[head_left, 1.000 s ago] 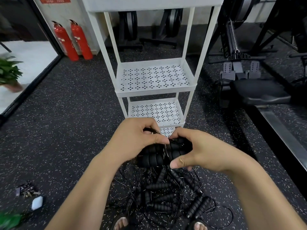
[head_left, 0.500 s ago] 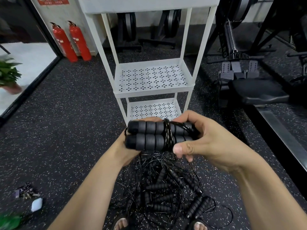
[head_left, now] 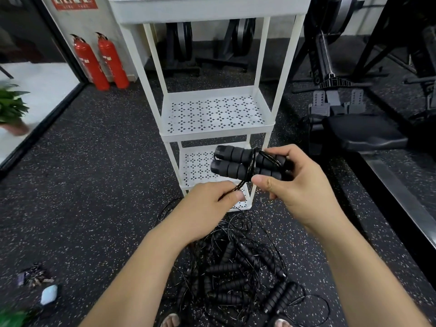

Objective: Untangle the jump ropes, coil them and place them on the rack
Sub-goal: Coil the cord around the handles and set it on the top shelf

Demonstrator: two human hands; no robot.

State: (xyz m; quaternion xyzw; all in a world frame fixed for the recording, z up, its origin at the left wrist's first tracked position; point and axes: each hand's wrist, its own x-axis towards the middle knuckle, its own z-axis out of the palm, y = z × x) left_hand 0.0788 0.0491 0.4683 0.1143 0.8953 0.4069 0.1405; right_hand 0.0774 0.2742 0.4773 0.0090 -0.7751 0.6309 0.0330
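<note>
- Floor [head_left: 94,185]: black rubber with pale speckles, covering the whole room in view.
- Rack [head_left: 217,136]: white metal with perforated shelves, standing at 12 o'clock. The middle and lower shelves in view carry nothing.
- Fire extinguishers [head_left: 101,63]: two, red, upright against the wall at 10 o'clock.
- Plant [head_left: 11,107]: green leaves at 9 o'clock, on a pale floor beyond a dark threshold.
- Exercise machine [head_left: 354,135]: black, with a padded seat and foot plates, at 2 o'clock.
- Keys [head_left: 34,277]: a bunch on the floor at 8 o'clock, with a small white object [head_left: 49,295] just beside it.
- Pile of jump ropes [head_left: 236,274]: black foam handles and thin black cords in a tangle on the floor at 6 o'clock, between the forearms. Bare toes [head_left: 169,320] show at its near edge.
- Jump rope handles [head_left: 236,162]: two, black, ribbed, side by side and roughly level. Cord is wound around their middle, and they are held in front of the rack's lower shelf.
- Right hand [head_left: 299,187]: fingers and thumb curled around the right ends of the two handles.
- Left hand [head_left: 207,208]: thumb and forefinger pinch the loose cord [head_left: 238,186], which runs taut up to the wrapped handles at 1 o'clock from it. The other fingers are folded under.
</note>
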